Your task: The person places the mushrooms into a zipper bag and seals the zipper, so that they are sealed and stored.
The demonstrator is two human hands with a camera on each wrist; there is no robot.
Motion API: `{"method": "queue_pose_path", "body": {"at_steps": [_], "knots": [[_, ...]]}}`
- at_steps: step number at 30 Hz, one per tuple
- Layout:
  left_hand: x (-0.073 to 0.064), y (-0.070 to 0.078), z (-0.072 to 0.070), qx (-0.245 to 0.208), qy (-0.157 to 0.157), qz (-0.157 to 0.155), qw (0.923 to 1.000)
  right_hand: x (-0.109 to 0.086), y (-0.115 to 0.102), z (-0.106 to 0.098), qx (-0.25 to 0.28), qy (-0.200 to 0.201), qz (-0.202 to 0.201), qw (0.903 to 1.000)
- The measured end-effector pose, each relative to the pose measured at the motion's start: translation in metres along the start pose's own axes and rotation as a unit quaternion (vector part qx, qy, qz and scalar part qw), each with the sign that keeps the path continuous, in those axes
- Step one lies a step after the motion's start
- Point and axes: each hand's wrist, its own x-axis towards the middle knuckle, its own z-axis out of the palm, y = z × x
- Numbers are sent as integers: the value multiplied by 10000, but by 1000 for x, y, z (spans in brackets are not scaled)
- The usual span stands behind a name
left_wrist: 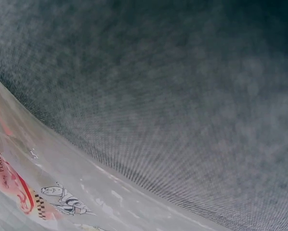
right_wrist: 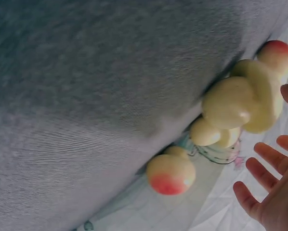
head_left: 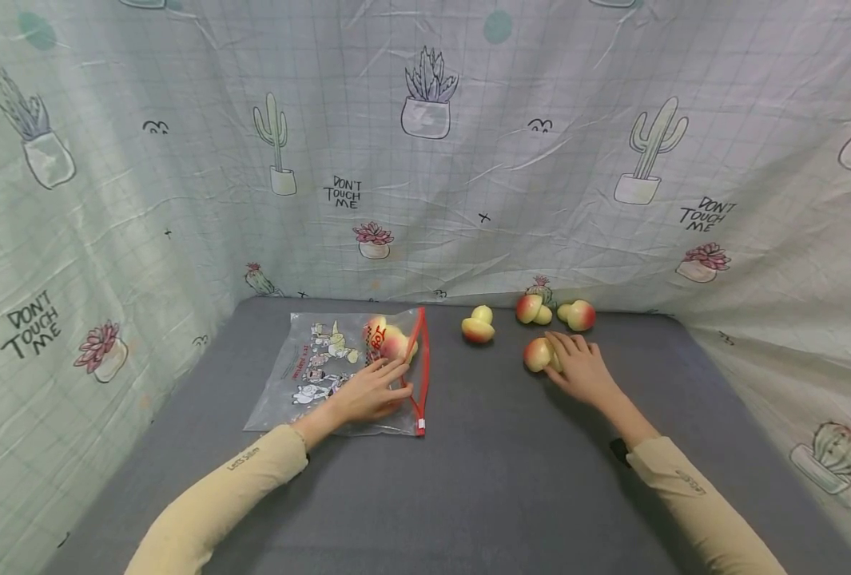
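We're apparently picking up a toy mushroom (head_left: 538,354);
our right hand (head_left: 582,369) is standing fingers apart, likely needing to close next; our left hand (head_left: 371,393) is resting on the zip bag (head_left: 278,395), grip unclear

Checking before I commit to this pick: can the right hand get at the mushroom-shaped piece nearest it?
Likely yes: the right hand is at the mushroom-shaped piece, fingers spread, with nothing visible in between.

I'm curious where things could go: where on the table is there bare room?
The grey table is bare between left sleeve and right sleeve, and between the clear bag and the toy nearest the right fingers. Three more toys crowd its back edge.
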Motion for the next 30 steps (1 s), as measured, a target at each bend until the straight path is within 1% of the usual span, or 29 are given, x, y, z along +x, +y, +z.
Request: {"method": "queue_pose_path", "body": {"at_steps": [4, 8, 10, 15, 20, 30], "knots": [[1, 0, 0, 14, -14, 17, 10000, -2, 5, 1, -35, 29, 14, 10000], [1, 0, -1, 25, -5, 40, 10000, -3, 9, 3, -79, 178, -133, 9997], [1, -1, -1, 15, 8, 46, 10000, -4, 10, 4, -79, 190, -256, 9995], [1, 0, -2, -19, 14, 62, 10000, -5, 13, 6, 22, -24, -472, 9989], [1, 0, -3, -36, -22, 57, 10000, -5, 14, 6, -16, -308, -483, 9984], [1, 0, -4, -36, -4, 33, 10000, -2, 13, 9, -36, -393, -495, 9980]]}}
